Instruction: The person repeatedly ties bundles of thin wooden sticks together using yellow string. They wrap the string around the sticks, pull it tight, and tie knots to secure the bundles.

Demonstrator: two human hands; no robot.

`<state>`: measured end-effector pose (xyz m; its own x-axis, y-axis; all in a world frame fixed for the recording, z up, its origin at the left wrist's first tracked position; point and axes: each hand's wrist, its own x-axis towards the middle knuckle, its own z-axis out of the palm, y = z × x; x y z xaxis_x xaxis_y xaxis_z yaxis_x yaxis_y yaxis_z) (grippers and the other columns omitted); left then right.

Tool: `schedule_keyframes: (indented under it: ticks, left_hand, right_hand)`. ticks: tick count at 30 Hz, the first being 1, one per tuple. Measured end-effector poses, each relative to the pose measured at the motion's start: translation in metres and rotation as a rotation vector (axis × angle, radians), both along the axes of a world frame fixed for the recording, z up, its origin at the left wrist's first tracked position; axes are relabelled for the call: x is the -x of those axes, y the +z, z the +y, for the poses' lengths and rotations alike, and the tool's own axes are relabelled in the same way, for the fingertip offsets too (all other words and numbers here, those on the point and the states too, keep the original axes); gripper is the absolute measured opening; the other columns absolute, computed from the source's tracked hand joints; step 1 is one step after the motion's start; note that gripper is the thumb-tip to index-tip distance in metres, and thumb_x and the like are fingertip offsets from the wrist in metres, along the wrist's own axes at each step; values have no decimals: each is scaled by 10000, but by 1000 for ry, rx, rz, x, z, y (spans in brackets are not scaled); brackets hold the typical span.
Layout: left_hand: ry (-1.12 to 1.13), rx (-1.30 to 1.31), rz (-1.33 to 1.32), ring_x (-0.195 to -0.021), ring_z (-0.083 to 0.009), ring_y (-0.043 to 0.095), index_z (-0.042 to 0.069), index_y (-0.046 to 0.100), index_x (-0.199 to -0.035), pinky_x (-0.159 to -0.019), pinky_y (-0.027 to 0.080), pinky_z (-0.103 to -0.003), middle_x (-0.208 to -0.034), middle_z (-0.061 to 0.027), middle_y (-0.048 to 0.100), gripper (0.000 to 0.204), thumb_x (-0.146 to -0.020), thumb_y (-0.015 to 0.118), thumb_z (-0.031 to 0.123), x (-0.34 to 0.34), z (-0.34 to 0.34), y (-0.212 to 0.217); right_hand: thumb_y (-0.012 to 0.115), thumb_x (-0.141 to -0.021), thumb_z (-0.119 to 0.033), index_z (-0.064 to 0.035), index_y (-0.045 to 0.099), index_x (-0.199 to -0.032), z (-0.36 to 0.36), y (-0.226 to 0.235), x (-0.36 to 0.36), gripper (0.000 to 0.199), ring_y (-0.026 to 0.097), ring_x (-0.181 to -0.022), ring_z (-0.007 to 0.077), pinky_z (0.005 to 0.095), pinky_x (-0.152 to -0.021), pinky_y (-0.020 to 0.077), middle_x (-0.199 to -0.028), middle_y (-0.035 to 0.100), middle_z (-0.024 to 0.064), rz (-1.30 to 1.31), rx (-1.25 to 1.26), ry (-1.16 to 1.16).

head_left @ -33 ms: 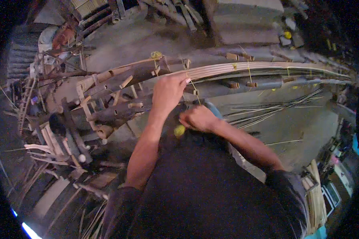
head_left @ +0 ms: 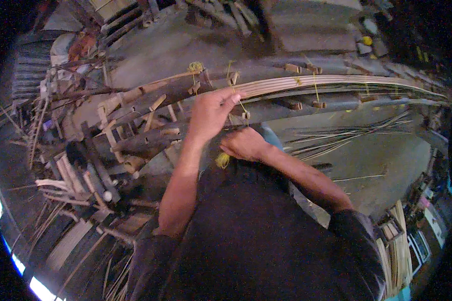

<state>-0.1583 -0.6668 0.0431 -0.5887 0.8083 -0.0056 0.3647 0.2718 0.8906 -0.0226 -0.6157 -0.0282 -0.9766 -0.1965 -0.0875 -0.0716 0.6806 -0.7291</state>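
Pale, thin bamboo strips (head_left: 336, 79) lie side by side in a long curved bundle, resting across a wooden frame. At the bundle's left end, my left hand (head_left: 208, 116) is closed on the strips, thumb on top; their ends are hidden under it. A taut yellow cord (head_left: 243, 107) runs from beside that thumb down toward my right hand (head_left: 245, 144). This hand is a fist around the cord, just below the frame and close to my body. A loose yellow hank (head_left: 222, 160) of the same cord dangles beneath the fist.
The frame's dark poles (head_left: 336, 100) carry short wooden pegs (head_left: 319, 104), some tied with yellow cord. Another yellow coil (head_left: 196, 66) hangs on a peg at the far left. Loose thin sticks (head_left: 346, 135) lie on the floor at right. Wood pieces (head_left: 75, 175) are piled at left.
My right fist has shifted slightly left and up, and the yellow hank has swung a little left. My left hand stays on the strips. The whole view has turned slightly.
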Motion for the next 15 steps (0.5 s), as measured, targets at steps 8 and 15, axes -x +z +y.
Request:
schedule_keyframes:
  ticks: [8,15]
  left_hand:
    - [-39,416,-194,-530,-142,457,37,605,-767,-514,362,-314,-578,-20,480,301,-902,520,292,128,106,-87]
    - [-676,856,479,-771,-234,563,111,628,-1178,-718,431,-481,-853,-154,635,609,-954,336,596,215,157,-86]
  right_hand:
    - [567,-841,-227,-78,592,-773,19,17,-4,166,657,-775,293,425,-612,523,-824,660,108,-190,-35,62]
    - [667,-794,-302,-39,478,-1283,-8,73,-50,586,375,-1272,400,475,-1020,375,-1393,382,174,-192,244,-230]
